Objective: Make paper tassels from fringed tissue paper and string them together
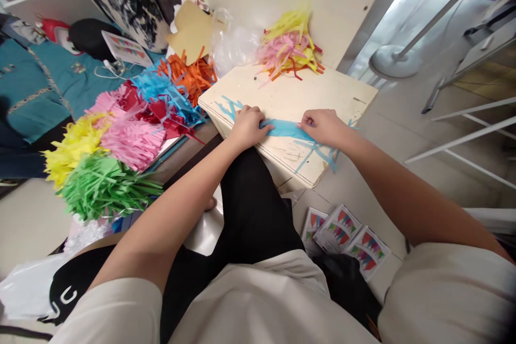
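Paper point(284, 129), blue, lies on the board point(237, 83) at the middle of the frame. Our right hand point(322, 124) pinches it, thumb and finger together; our left hand point(246, 124) touches it, but we cannot tell whether those fingers clamp.

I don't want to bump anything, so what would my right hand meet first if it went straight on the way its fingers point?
Most likely your left hand: your right hand points toward it along the blue paper that both touch, though one view can't settle the exact depth.
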`<action>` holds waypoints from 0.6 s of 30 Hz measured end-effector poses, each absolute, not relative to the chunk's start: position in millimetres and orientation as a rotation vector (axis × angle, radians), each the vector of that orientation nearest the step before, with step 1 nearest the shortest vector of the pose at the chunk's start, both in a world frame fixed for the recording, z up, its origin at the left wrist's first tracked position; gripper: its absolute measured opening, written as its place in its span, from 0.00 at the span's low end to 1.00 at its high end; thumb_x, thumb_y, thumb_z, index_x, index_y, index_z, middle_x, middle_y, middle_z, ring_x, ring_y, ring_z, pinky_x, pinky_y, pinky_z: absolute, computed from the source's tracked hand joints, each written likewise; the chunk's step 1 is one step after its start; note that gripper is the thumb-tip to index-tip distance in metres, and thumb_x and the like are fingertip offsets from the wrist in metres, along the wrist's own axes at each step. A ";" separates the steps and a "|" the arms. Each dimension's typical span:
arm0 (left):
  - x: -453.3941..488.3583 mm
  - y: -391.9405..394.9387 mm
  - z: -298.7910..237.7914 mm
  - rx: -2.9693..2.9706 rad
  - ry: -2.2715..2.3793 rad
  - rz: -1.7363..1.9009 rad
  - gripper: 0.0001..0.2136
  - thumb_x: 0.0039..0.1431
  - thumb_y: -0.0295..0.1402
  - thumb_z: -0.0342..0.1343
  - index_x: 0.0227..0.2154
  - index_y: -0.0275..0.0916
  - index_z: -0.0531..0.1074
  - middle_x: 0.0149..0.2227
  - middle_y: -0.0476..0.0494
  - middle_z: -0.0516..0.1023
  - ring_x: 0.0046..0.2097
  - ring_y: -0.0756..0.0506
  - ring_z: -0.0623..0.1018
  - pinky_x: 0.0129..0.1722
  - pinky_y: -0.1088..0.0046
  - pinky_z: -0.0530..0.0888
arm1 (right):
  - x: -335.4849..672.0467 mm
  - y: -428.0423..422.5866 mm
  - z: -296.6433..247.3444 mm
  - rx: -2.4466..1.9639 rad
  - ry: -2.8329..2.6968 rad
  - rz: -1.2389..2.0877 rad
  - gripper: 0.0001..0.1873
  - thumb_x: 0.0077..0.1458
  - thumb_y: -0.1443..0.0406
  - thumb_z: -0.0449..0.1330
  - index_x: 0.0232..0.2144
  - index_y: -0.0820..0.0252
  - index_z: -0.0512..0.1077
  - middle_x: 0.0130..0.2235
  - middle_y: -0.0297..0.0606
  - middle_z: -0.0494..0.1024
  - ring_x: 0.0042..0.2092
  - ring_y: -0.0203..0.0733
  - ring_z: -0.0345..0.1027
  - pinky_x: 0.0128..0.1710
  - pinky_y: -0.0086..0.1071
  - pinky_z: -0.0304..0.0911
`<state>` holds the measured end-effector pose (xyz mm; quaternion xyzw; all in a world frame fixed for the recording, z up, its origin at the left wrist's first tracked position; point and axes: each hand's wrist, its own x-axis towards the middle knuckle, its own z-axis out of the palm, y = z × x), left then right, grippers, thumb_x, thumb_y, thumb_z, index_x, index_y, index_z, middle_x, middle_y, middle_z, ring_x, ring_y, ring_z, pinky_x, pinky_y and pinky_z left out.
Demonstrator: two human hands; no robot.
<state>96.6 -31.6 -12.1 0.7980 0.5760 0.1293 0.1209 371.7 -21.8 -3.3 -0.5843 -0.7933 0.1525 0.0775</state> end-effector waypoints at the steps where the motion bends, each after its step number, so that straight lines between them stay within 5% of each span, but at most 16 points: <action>1: 96.2 -33.2 -12.5 2.316 1.693 0.383 0.10 0.71 0.42 0.67 0.36 0.42 0.80 0.53 0.31 0.85 0.64 0.25 0.77 0.68 0.38 0.74 | 371.7 -21.3 -3.7 -1.751 -2.379 0.454 0.10 0.70 0.57 0.64 0.38 0.55 0.79 0.41 0.47 0.87 0.46 0.57 0.80 0.59 0.51 0.64; 18: 93.4 -32.4 -18.2 2.271 1.720 0.468 0.07 0.70 0.39 0.67 0.38 0.43 0.79 0.49 0.34 0.84 0.63 0.26 0.78 0.69 0.37 0.75 | 367.5 -23.1 -6.1 -1.759 -2.402 0.415 0.10 0.71 0.57 0.62 0.38 0.54 0.76 0.42 0.49 0.88 0.46 0.59 0.78 0.58 0.53 0.64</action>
